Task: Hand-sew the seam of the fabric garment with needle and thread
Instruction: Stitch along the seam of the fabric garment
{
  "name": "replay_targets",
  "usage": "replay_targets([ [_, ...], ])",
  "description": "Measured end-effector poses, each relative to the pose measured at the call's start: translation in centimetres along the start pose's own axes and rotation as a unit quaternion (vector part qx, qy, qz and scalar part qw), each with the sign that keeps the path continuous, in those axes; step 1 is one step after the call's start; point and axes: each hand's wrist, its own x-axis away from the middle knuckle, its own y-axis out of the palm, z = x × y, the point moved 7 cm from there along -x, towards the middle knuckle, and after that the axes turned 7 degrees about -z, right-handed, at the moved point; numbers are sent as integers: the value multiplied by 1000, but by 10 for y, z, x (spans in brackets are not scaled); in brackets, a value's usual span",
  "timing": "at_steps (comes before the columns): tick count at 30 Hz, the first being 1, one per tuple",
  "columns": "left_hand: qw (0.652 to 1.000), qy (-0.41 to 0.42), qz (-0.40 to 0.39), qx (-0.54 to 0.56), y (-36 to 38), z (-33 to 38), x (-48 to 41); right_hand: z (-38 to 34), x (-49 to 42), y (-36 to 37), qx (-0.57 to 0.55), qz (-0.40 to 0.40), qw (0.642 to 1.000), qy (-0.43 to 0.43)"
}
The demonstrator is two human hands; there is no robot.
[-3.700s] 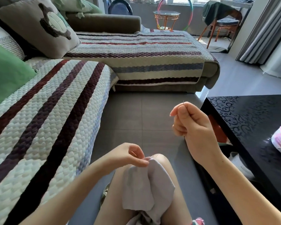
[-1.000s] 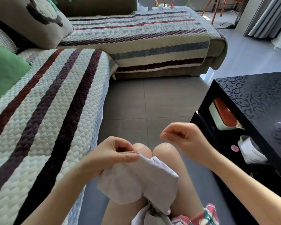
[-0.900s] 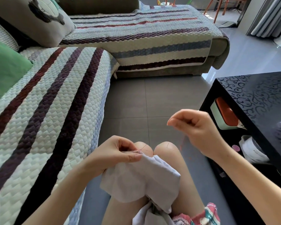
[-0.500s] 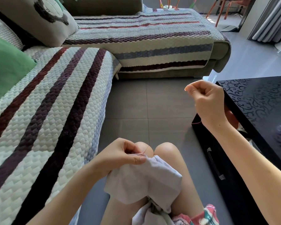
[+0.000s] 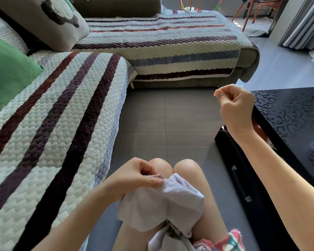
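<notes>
Sitting on the edge of a sofa [image 5: 246, 57], a person looks down at their bare knees [image 5: 187, 167], where a pale lilac-white fabric garment [image 5: 161, 205] is draped over the lap. The left hand [image 5: 143, 178] clamps the garment's upper edge just in front of the left knee, with the thumb pressed flat on top and the fingers curled behind the fold. A thin red thread [image 5: 165, 168] rises from that pinched spot, slanting up and to the right across the knee. Its middle stretch is too fine to follow against the grey tiled floor [image 5: 161, 115], but a short piece shows again beside the right wrist. The right hand [image 5: 234, 105] is held high, well apart from the garment, near the corner of a glossy black surface [image 5: 288, 115] with a swirl pattern. Its thumb and forefinger are pinched on the needle [image 5: 225, 86], of which only a thin sliver shows at the fingertips, and the other fingers are curled in. The sofa's quilted cover [image 5: 62, 124] is cream with maroon and blue stripes. A green cushion [image 5: 7, 73] and a grey-brown printed cushion [image 5: 58, 20] lie at the left. Grey curtains [image 5: 301, 20] hang at the top right.
</notes>
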Motion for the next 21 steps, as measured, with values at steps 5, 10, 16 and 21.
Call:
replay_targets([
  [5, 1000, 13, -23, 6, 5, 4, 4, 2, 16, 25, 17, -94, 995, 9],
  [10, 997, 32, -35, 61, 8, 5, 9, -8, 99, 69, -66, -350, 934, 35],
  [16, 996, 39, -28, 71, 9, 2, 9, -6, 153, 78, -87, -430, 899, -11],
  [21, 995, 46, -35, 78, 9, 2, 6, 0, 156, 81, -36, -420, 906, -48],
])
